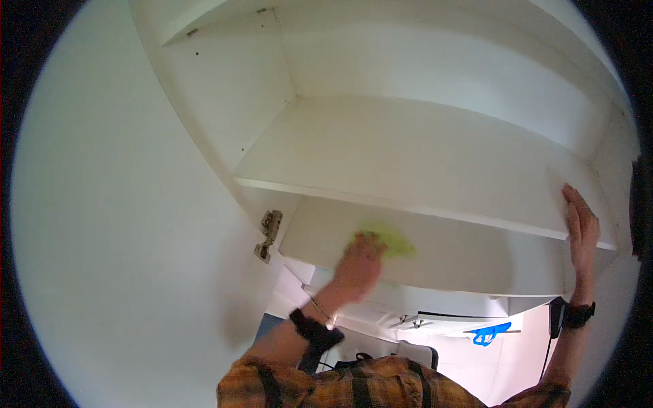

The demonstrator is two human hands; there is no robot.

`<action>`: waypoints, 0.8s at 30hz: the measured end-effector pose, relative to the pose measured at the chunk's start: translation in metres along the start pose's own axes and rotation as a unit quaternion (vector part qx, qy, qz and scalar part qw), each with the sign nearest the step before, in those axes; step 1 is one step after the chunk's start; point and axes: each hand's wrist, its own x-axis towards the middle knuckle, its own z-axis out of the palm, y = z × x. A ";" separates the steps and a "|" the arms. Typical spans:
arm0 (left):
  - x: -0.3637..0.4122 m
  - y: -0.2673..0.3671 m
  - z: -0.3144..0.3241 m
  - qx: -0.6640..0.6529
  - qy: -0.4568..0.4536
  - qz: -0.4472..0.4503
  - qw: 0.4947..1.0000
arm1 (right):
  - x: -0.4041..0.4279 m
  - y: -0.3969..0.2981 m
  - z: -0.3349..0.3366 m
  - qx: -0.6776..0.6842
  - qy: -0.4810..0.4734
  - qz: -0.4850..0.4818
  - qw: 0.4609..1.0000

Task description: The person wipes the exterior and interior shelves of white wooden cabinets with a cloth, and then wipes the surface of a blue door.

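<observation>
My left hand [359,265] grips a yellow-green cloth [390,239], both blurred, on the lower board [459,260] of a white cabinet. Above that board runs a white shelf [408,148]. At its right end my right hand [582,224] rests by the front edge, fingers extended and nothing seen in its grasp. Part of the right palm is turned from view. A dark band circles each wrist.
A large white cabinet door [127,204] stands swung out on the left, joined by a metal hinge [269,234]. Below are drawers or cupboard fronts with small knobs [417,324], a blue item [491,334] and a pale tiled floor [500,367].
</observation>
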 end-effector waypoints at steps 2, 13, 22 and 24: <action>0.020 -0.051 0.013 0.153 0.017 -0.071 0.986 | -0.001 0.002 0.002 -0.005 -0.005 0.002 1.000; 0.115 -0.150 -0.005 0.063 -0.054 -0.125 0.989 | 0.003 -0.003 -0.003 0.026 0.000 -0.002 1.000; 0.145 0.087 0.005 -0.091 -0.117 0.170 0.974 | 0.002 -0.003 -0.003 0.034 0.008 -0.013 0.999; 0.107 0.116 0.020 -0.082 0.001 0.221 0.972 | 0.002 -0.007 -0.004 0.025 0.012 -0.020 0.999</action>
